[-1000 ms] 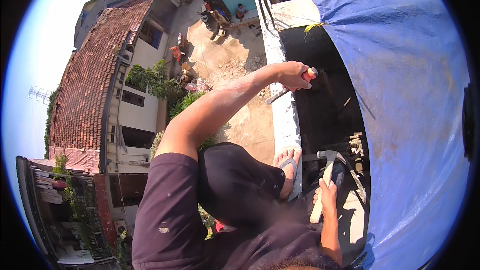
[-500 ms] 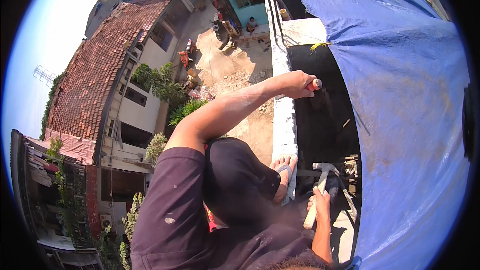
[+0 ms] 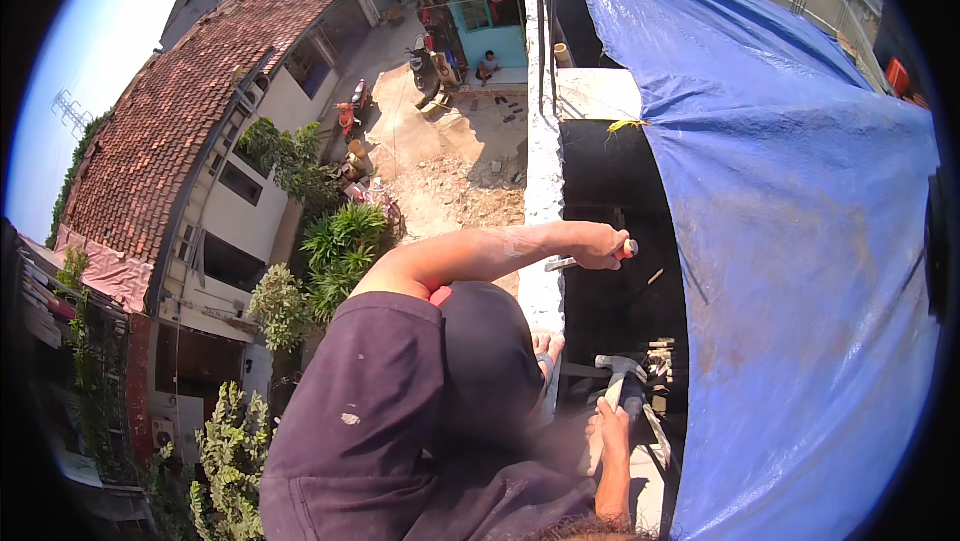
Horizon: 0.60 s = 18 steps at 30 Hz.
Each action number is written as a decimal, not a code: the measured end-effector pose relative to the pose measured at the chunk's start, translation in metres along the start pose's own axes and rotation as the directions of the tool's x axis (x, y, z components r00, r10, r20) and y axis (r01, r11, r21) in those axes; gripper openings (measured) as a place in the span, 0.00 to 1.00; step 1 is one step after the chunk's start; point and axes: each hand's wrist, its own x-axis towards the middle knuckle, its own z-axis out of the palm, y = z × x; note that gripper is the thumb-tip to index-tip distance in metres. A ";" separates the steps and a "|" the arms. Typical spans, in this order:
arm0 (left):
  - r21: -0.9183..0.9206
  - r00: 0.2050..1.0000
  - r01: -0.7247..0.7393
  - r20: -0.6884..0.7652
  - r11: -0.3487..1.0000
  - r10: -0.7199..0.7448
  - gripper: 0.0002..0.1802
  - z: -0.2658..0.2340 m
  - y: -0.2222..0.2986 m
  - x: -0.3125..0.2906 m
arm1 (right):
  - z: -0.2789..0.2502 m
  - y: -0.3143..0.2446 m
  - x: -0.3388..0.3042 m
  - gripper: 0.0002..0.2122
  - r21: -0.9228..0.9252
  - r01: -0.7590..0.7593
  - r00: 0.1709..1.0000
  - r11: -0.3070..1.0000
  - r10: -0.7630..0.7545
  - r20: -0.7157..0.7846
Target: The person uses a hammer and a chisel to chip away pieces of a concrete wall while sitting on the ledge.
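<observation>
The camera wearer's own hands did not show anywhere in the view. A co-worker in a dark shirt (image 3: 370, 431) and dark cap (image 3: 490, 366) filled the lower middle, cut off by the bottom edge, face turned away.

The co-worker's raised hand (image 3: 598, 244) was clenched around a slim tool (image 3: 560, 264) with a red-tipped handle. Only its metal shaft and handle end showed, held at the top of the white wall (image 3: 543, 181). The co-worker's lower hand (image 3: 608, 433) was wrapped around the pale handle of a hammer (image 3: 620, 369), whose steel head stood just above the fist, inside the dark gap (image 3: 625, 191). That forearm left the frame at the bottom. 1 sandalled foot (image 3: 546, 349) showed beside the cap, against the wall; the other was hidden.

The blue tarpaulin (image 3: 800, 241) covered everything to the right, and what lay in the shadowed gap was hard to make out. The working room was that narrow gap between wall and tarpaulin. Left of the wall the ground dropped away to a rubble-strewn yard (image 3: 450, 171), green shrubs (image 3: 335, 241) and a tiled roof (image 3: 190, 111) far below.
</observation>
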 end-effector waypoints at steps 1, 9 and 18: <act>0.006 0.999 0.038 -0.011 0.999 -0.038 0.19 -0.008 0.000 0.000 | 0.002 -0.001 -0.001 0.12 0.006 -0.003 1.000 1.000 0.003 0.014; -0.047 0.993 0.031 -0.110 0.998 -0.036 0.18 -0.055 -0.029 -0.004 | 0.003 0.003 0.013 0.12 -0.071 0.004 0.999 0.997 -0.002 0.036; -0.281 0.976 0.098 -0.160 0.955 -0.147 0.19 -0.063 -0.054 -0.015 | 0.000 -0.002 0.006 0.11 -0.072 -0.050 0.998 0.996 0.053 0.041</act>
